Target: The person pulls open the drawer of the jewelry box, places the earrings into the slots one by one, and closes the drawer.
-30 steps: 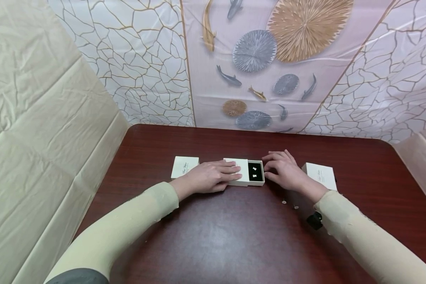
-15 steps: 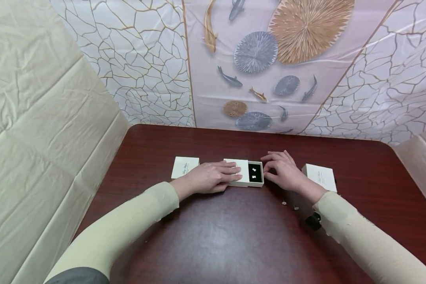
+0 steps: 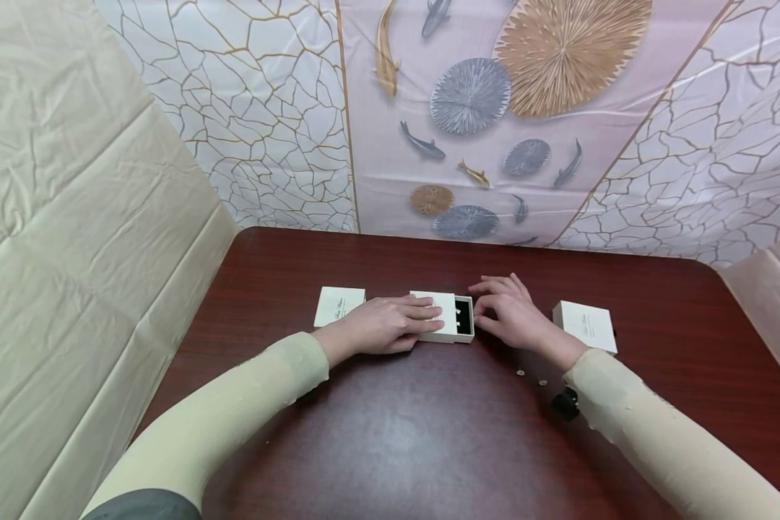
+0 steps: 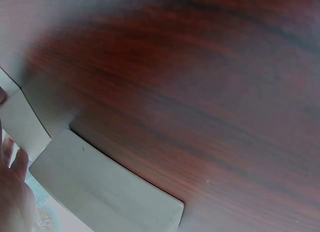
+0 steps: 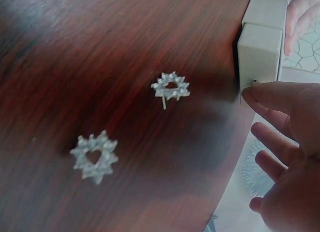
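A white sliding jewelry box (image 3: 432,334) lies mid-table, its inner drawer (image 3: 464,336) partly out to the right. Black lining and small light earrings (image 3: 458,311) show inside. My left hand (image 3: 386,323) holds the outer sleeve, fingers across its top and thumb along the near side. At the drawer's right end my right hand (image 3: 510,315) touches the end face; the right wrist view has the thumb tip (image 5: 250,91) against it beside a small dark spot, other fingers loosely spread. Two sparkly heart-centred earrings (image 5: 171,86) lie on the table closer to me, below the right hand.
One closed white box (image 3: 338,303) sits left of the left hand, and another white box (image 3: 587,325) stands to the right, behind the right wrist. The dark red-brown table (image 3: 390,448) runs back to a patterned cloth wall (image 3: 416,108).
My right hand has moved left, and the drawer has slid further into the sleeve, covering more of the black lining. The left hand has stayed still.
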`<state>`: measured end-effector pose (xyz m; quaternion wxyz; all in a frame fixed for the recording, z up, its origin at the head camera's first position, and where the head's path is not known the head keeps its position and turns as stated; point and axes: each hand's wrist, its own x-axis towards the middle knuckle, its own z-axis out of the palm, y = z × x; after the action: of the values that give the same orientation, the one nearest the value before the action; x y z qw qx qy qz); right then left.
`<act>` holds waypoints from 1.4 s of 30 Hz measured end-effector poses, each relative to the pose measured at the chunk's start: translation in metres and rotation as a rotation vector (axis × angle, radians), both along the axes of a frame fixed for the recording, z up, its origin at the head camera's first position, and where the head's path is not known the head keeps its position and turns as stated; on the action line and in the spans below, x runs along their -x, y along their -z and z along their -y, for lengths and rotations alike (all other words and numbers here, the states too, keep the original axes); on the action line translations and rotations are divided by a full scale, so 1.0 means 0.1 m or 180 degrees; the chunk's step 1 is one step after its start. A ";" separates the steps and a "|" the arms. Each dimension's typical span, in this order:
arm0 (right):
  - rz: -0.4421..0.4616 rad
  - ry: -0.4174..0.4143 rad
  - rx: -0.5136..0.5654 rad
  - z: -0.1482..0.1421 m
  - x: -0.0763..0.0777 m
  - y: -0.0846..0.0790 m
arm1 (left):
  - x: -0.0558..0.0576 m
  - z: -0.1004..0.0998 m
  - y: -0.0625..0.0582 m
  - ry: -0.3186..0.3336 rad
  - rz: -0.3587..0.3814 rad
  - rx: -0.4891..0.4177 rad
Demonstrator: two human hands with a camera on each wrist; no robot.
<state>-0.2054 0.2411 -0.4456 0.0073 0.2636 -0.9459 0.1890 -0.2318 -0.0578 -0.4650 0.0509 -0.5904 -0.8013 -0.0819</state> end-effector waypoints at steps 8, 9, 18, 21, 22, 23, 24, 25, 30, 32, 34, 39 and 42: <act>0.0014 -0.0022 -0.0036 0.07 0.03 0.01 | -0.01 -0.01 -0.01 -0.0041 0.0046 0.0010; 0.0008 -0.0027 -0.0036 0.07 0.03 0.01 | -0.01 -0.01 -0.01 -0.0045 0.0043 0.0012; -0.0044 -0.0087 0.0018 0.14 0.04 0.01 | -0.01 -0.01 -0.01 -0.0028 0.0040 0.0010; -0.0017 -0.0084 0.0019 0.16 0.05 0.02 | -0.01 -0.01 -0.01 -0.0029 0.0035 -0.0001; -0.0005 -0.0081 0.0017 0.17 0.05 0.02 | -0.01 -0.01 -0.01 -0.0030 0.0032 -0.0006; 0.0008 -0.0076 0.0016 0.17 0.06 0.02 | -0.01 -0.01 -0.01 -0.0029 0.0030 -0.0011; 0.0017 -0.0077 0.0014 0.18 0.06 0.02 | -0.01 -0.01 0.00 -0.0031 0.0029 -0.0015; 0.0026 -0.0077 0.0014 0.19 0.06 0.02 | -0.01 -0.01 0.00 -0.0031 0.0028 -0.0019; 0.0040 -0.0090 0.0017 0.23 0.06 0.02 | -0.02 -0.02 -0.01 -0.0026 0.0053 -0.0031; 0.0037 -0.0090 0.0013 0.24 0.06 0.02 | -0.02 -0.02 -0.01 -0.0028 0.0053 -0.0028; 0.0037 -0.0087 0.0009 0.24 0.06 0.02 | -0.02 -0.02 -0.01 -0.0031 0.0043 -0.0021; 0.0036 -0.0083 0.0010 0.25 0.07 0.03 | -0.02 -0.01 -0.02 -0.0023 0.0018 -0.0015; 0.0046 -0.0072 0.0009 0.25 0.07 0.04 | -0.01 0.00 -0.01 -0.0012 0.0006 0.0001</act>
<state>-0.2125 0.2164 -0.4493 -0.0013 0.2729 -0.9426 0.1923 -0.2308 -0.0575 -0.4635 0.0503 -0.5888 -0.8025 -0.0822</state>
